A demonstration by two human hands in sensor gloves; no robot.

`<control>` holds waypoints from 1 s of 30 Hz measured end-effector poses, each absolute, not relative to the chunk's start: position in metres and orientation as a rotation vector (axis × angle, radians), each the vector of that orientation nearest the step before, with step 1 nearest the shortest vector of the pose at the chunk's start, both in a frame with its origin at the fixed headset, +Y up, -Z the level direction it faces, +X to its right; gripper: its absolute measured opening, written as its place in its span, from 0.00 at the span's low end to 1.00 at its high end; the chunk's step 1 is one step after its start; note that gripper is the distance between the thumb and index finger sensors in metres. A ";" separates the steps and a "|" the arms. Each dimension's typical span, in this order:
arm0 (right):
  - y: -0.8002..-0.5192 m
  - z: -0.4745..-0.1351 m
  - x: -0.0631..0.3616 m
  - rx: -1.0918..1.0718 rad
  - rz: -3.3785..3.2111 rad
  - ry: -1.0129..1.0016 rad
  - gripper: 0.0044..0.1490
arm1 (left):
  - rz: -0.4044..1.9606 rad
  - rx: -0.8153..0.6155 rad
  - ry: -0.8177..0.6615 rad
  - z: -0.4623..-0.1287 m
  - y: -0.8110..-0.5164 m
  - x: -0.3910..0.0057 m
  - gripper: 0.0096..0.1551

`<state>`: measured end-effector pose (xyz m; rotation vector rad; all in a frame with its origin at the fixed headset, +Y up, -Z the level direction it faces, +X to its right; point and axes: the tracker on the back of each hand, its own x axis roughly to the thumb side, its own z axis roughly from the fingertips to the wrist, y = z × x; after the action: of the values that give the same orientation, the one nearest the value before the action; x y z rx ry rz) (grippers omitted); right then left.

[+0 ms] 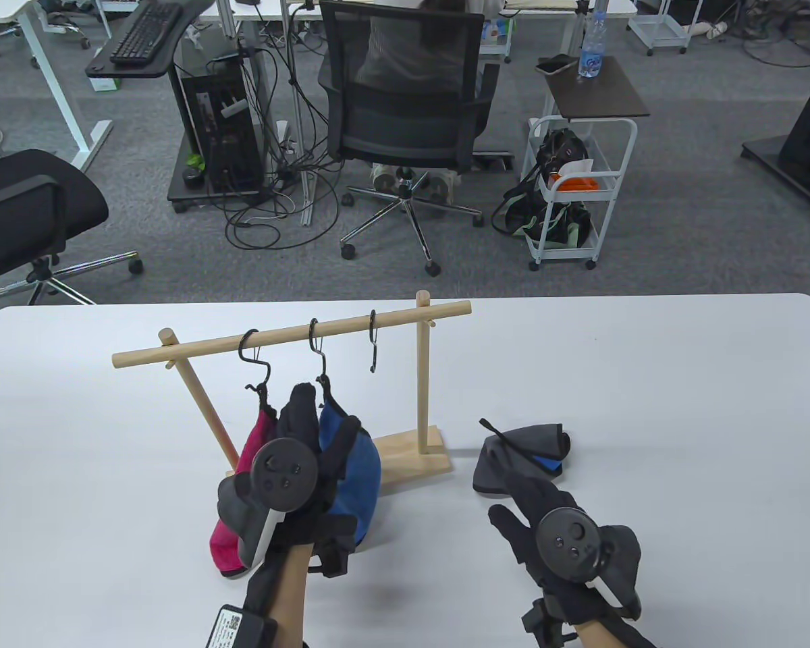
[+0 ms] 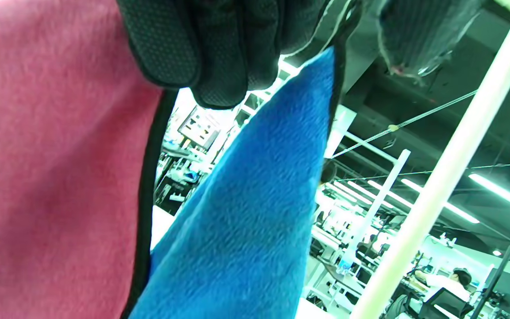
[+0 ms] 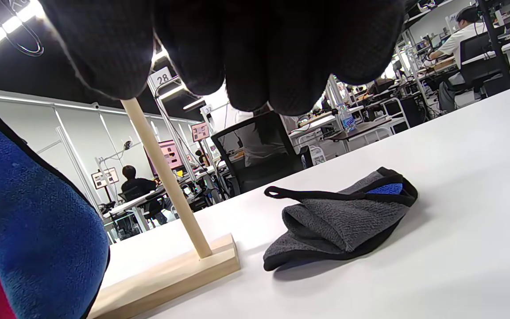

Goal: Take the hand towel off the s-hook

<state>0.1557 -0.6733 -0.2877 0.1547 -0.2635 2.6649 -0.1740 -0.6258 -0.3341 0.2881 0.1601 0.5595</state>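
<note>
A wooden rack (image 1: pixel 290 334) stands on the white table (image 1: pixel 682 405) with three black S-hooks. The left hook (image 1: pixel 253 354) carries a pink towel (image 1: pixel 253 445). The middle hook (image 1: pixel 319 358) carries a blue towel (image 1: pixel 361 472). The right hook (image 1: pixel 372 344) is bare. My left hand (image 1: pixel 310 439) is raised at the top of the blue towel (image 2: pixel 255 212), fingers (image 2: pixel 219 53) between it and the pink towel (image 2: pixel 51 177), thumb across the blue one. A grey towel (image 1: pixel 523 459) lies on the table. My right hand (image 1: pixel 540 513) is empty just in front of it, fingers (image 3: pixel 255 53) loosely curled.
The rack's wooden base (image 1: pixel 412 455) and right post (image 3: pixel 166 177) stand between the hanging towels and the grey towel (image 3: pixel 343 221). Office chairs, a white cart (image 1: pixel 574 196) and cables stand on the floor beyond the table's far edge.
</note>
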 end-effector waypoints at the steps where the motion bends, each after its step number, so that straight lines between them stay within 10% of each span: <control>1: -0.673 -0.287 0.157 0.151 2.660 -0.267 0.35 | 0.563 0.272 0.168 -0.339 -0.629 -0.174 0.47; 14: -0.673 -0.287 0.160 0.160 2.636 -0.256 0.35 | 0.494 0.298 0.206 -0.341 -0.634 -0.169 0.25; 30: -0.674 -0.286 0.157 0.172 2.648 -0.247 0.35 | 0.491 0.411 0.176 -0.311 -0.590 -0.168 0.24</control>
<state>0.1569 -0.6739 -0.2861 0.1717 -0.2472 2.6482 -0.1682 -0.5901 -0.3112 0.4105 0.1759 0.4913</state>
